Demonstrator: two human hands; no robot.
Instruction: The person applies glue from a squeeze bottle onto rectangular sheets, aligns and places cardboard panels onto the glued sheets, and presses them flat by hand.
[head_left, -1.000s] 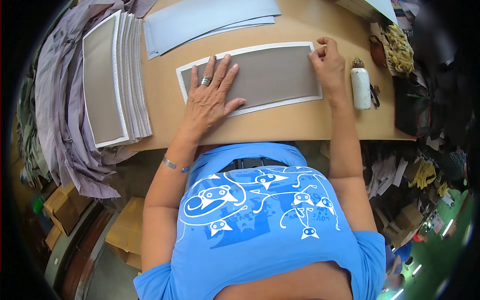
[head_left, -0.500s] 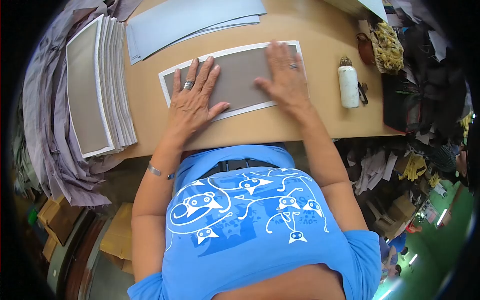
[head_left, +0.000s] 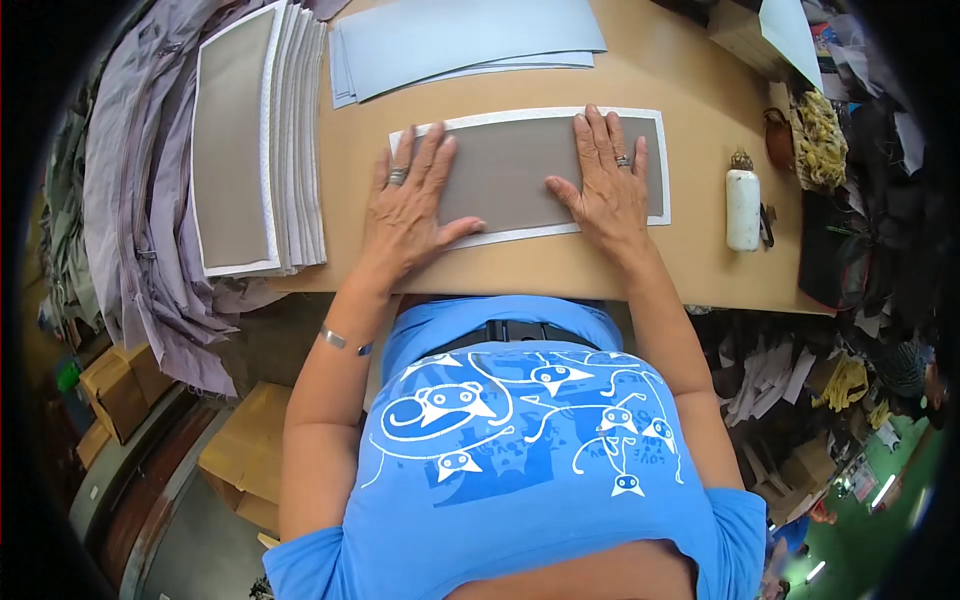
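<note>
A flat rectangular panel (head_left: 512, 178), grey-brown with a white border, lies on the table in front of me. My left hand (head_left: 410, 205) rests on its left end, fingers spread and pointing away from me. On the right part of the panel lies my right hand (head_left: 610, 190), flat, with its thumb out to the side. Neither hand grips anything. Left of my left hand stands a stack of similar bordered panels (head_left: 236, 150).
Pale blue-grey sheets (head_left: 470, 40) lie at the back of the table (head_left: 690, 270). A white bottle (head_left: 743, 210) stands at the right, a dark small tool beside it. Mauve fabric (head_left: 140, 200) hangs over the left edge. Cardboard boxes (head_left: 245, 450) sit below, left.
The view has shifted, so the table's contents appear further right and slightly lower. My right hand, blurred before near the panel's far edge, now lies a little further in from the right end.
</note>
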